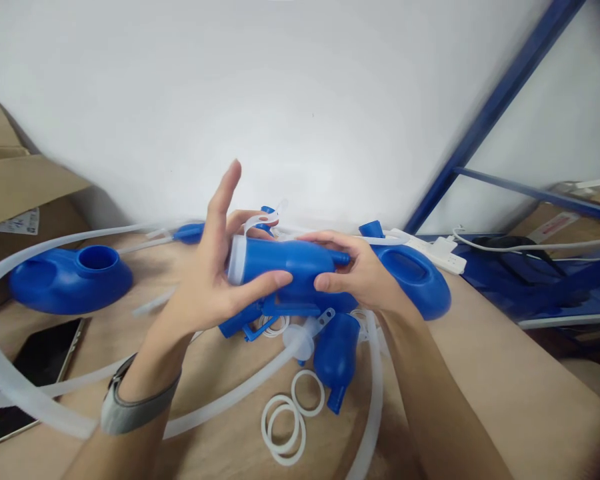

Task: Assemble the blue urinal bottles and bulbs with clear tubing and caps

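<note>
A blue plastic bottle-shaped piece with a narrow spout (pixel 300 263) lies sideways between my two hands, above the table. My left hand (pixel 213 277) grips its wide end, thumb along the near side and one finger raised. At that end sits a white ring (pixel 237 260), with a translucent strap (pixel 260 219) rising from it. Around the spout end, my right hand (pixel 353 270) is closed, thumb in front and fingers behind. Below lie a similar blue piece (pixel 336 353), a loose white ring (pixel 307 393) and a translucent tube (pixel 240 393) with a flange.
A blue container with a round mouth (pixel 70 283) and a phone (pixel 45 353) are on the left, near a cardboard box (pixel 30 190). Another blue container (pixel 430 287) and a power strip (pixel 443 257) lie right. A blue metal frame (pixel 495 113) stands beyond the table's right edge.
</note>
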`<state>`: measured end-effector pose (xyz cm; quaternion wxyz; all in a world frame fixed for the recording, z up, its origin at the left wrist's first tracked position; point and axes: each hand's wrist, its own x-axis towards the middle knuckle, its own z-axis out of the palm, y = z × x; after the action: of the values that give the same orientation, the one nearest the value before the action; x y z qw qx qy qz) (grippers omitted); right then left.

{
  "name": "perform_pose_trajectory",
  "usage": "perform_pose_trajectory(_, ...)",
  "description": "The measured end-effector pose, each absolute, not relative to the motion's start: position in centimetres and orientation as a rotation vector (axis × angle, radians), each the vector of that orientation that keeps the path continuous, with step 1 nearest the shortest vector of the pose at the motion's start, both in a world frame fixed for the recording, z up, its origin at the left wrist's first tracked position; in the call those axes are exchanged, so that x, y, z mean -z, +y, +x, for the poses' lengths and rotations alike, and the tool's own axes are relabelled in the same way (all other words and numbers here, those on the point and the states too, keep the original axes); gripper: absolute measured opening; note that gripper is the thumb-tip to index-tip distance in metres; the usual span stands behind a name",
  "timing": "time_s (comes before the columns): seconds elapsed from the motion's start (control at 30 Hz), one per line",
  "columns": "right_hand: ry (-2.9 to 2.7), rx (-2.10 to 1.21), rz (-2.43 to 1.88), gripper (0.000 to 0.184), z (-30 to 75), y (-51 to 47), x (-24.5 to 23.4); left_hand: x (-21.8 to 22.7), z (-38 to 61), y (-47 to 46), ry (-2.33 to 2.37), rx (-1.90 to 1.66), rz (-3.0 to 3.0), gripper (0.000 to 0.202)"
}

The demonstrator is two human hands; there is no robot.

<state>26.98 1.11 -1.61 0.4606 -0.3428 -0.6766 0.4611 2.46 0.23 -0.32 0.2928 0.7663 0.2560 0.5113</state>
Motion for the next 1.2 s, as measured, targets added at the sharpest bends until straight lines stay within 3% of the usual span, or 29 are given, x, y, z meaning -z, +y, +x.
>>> perform_pose_trajectory(0.37,-1.862,-1.035,-0.902,0.060,25.7,1.0,2.0,2.6,5.7,1.8,0.641,-1.503,1.215,0.076)
perform_pose_trajectory(0.67,-1.980,-0.812,-0.860,0.070,25.5,0.0,1.6,1.6,5.6,1.3,0.635,-1.461,1.090,0.079)
perform_pose_trajectory(0.9,-2.139,-0.432,-0.790,0.067,25.7,-1.0,0.4,1.8,6.2,0.9,0.622,-1.424,1.107,0.076)
perform_pose_trajectory(1.2,-2.166,-0.298,-0.771,0.062,24.9,-1.9,0.1,1.1,5.6,0.4,0.567,-1.425,1.240,0.071)
